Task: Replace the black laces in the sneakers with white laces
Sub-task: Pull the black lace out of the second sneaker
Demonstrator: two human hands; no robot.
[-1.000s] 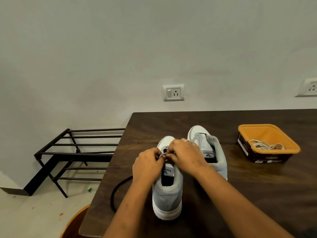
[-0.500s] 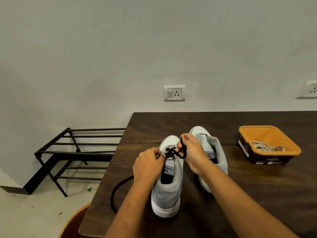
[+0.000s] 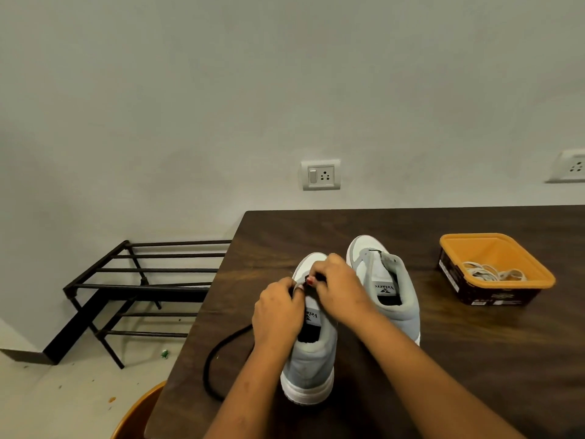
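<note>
While the left grip and right grip pinch the black lace on the near sneaker, unlacing looks underway and next needs a soft pull.

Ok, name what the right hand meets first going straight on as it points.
Likely the left hand: the right hand points left at it, and only the black lace they pinch lies between them. Depth is unclear.

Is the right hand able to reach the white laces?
Probably yes: the right hand pinches the black lace, but the white laces lie in an open orange tub, beyond the other sneaker.
</note>
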